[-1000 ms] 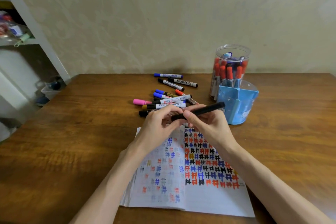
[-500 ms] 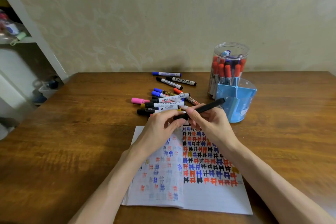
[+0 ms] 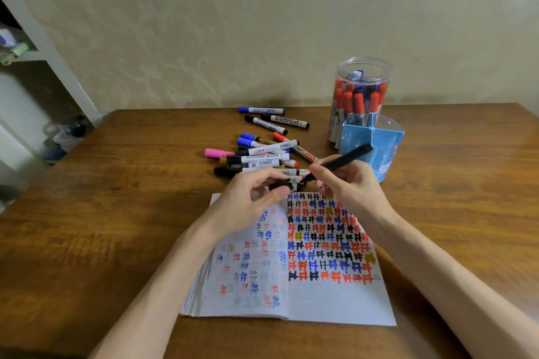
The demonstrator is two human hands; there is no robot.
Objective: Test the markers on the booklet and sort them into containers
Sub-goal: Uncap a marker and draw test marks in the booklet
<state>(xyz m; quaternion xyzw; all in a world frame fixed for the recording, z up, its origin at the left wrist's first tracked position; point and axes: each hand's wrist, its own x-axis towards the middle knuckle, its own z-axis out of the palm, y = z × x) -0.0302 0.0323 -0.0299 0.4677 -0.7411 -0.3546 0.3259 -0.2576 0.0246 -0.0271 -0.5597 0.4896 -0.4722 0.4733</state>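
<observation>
The fingers (image 3: pixel 267 173) of the left hand (image 3: pixel 248 204) cover most of a small dark piece (image 3: pixel 280 183), and the shelf clutter (image 3: pixel 13 48) at the left edge is blurred.

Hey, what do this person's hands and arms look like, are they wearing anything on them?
The left hand and right hand are bare: no gloves, and no rings on the fingers that show. Both forearms are uncovered down to the picture's edge, with no sleeve, watch or bracelet in view.
</observation>
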